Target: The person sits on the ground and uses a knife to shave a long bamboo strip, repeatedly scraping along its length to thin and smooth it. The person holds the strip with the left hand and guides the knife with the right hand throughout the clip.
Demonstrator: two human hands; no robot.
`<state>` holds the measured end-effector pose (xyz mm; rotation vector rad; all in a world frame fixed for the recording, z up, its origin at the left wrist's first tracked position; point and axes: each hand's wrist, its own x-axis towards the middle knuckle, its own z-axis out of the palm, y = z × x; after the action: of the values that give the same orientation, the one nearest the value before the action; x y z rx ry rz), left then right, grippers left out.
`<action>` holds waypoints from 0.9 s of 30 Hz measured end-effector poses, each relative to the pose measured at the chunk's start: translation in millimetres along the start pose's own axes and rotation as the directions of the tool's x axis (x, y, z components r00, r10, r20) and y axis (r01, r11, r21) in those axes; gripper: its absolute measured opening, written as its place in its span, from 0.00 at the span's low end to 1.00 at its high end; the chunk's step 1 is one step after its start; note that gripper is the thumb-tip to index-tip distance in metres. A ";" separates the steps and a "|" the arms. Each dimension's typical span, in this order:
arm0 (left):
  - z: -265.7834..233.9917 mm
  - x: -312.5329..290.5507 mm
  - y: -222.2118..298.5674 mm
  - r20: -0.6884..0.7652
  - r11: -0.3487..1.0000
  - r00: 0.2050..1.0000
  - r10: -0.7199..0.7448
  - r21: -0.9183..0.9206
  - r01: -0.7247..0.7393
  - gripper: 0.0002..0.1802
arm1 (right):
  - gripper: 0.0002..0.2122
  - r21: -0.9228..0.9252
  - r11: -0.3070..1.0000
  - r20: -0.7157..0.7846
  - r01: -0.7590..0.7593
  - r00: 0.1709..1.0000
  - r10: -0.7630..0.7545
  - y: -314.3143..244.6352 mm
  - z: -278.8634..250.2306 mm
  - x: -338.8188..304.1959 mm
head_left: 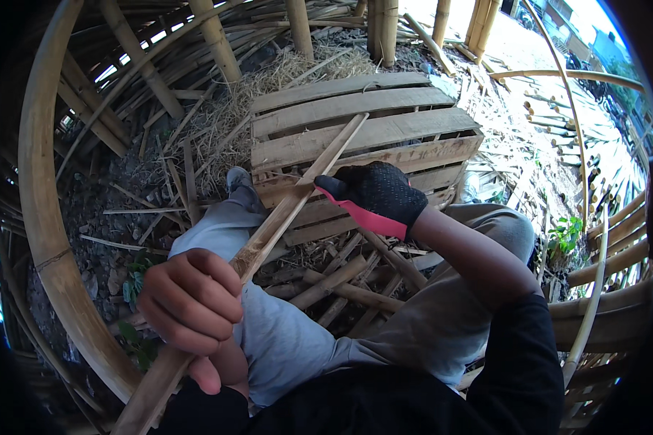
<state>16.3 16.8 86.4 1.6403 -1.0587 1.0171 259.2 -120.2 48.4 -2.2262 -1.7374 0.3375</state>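
Note:
A long split bamboo strip [274, 230] slants from the lower left up to the middle of the head view, its hollow inner side partly showing. My bare left hand [190, 301] is closed around its lower part, above my left thigh. My right hand [381, 194] wears a black glove with a pink edge. Its fingers are curled and its thumb points at the strip, close to a darker band on it. Whatever the right fingers hold is hidden. The strip's far end lies over a wooden slatted platform [334, 143].
Cut bamboo pieces [334, 281] litter the ground between my legs. Dry shavings [221, 130] pile up beyond the platform's left side. A thick curved bamboo pole [47, 217] stands at left, upright posts [300, 29] at the back. Bamboo poles [617, 254] are stacked at right.

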 end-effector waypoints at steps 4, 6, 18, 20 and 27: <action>-6.6 -17.2 -20.1 -0.149 0.979 0.986 -0.069 0.179 0.096 0.26 | 0.19 -0.064 0.966 -0.212 0.250 0.943 -0.258 12.8 18.7 2.1; 4.1 -12.6 -31.7 -0.237 0.969 0.966 -0.101 0.198 0.150 0.31 | 0.21 -0.006 0.983 -0.154 0.181 0.972 -0.180 16.5 20.2 6.7; 25.4 -11.1 -43.5 0.089 0.988 0.990 -0.106 -0.105 0.115 0.39 | 0.19 -0.042 0.994 -0.168 0.100 0.980 -0.105 1.8 9.3 0.3; 24.4 -14.1 -43.2 0.099 0.987 0.989 -0.112 -0.101 0.122 0.39 | 0.21 -0.022 1.000 -0.073 -0.009 0.997 0.007 3.5 -6.2 12.7; 22.9 -16.4 -45.8 0.034 0.989 0.997 -0.063 -0.132 0.067 0.39 | 0.22 -0.179 0.981 -0.103 0.072 0.990 -0.091 28.0 -1.1 12.9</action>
<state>58.3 8.3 53.9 1.5751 -1.0630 0.8636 288.0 -114.1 39.1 -2.2351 -1.8556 0.0425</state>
